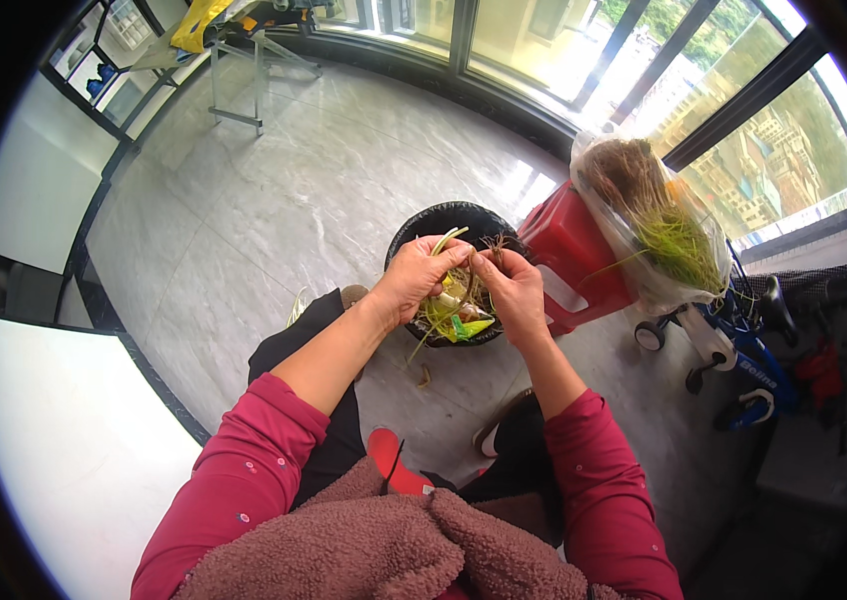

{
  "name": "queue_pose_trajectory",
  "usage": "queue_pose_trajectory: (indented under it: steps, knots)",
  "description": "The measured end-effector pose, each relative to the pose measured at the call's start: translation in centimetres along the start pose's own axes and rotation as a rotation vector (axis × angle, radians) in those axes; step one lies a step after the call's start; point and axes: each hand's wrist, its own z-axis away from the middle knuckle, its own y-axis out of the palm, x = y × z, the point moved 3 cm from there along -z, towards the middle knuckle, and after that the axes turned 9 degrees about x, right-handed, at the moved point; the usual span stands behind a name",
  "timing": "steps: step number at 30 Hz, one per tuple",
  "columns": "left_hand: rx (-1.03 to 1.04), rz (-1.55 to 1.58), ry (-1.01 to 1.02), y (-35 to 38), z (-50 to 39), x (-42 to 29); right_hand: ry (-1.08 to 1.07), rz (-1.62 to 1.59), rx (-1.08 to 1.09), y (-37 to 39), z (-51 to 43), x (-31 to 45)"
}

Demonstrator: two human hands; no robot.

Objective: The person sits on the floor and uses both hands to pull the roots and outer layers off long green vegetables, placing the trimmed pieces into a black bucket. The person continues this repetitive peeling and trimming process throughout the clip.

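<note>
My left hand (417,274) pinches thin pale-green plant stalks (450,238), their ends sticking out above the thumb. Fingertips almost touching it, my right hand (511,289) grips brownish roots (497,246) that poke up past the fingers. Both hands are over a round bin lined with a black plastic bag (423,217). Inside the bin lie plant scraps (435,319) and a yellow-and-green wrapper (471,328). To the right, a clear plastic bag (590,169) holds a bunch of green stalks with matted brown roots (622,169), resting on a red plastic stool (570,255).
A blue child's bicycle (761,367) stands at the right, close to the stool. Windows run along the back. A metal-legged rack (258,82) bears cloth at the upper left. White cabinets (41,150) line the left side. A small scrap (424,376) lies on the floor below the bin.
</note>
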Motion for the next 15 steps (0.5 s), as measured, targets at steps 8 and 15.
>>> queue_pose_trajectory:
  steps: [8,15]
  knots:
    - [-0.006,-0.032,0.058,0.9,0.0,0.2,0.007,0.206,-0.092,-0.9,0.0,-0.5]
    - [0.028,0.006,0.005,0.8,-0.4,1.0,0.200,-0.010,-0.065,-1.2,0.3,-0.6]
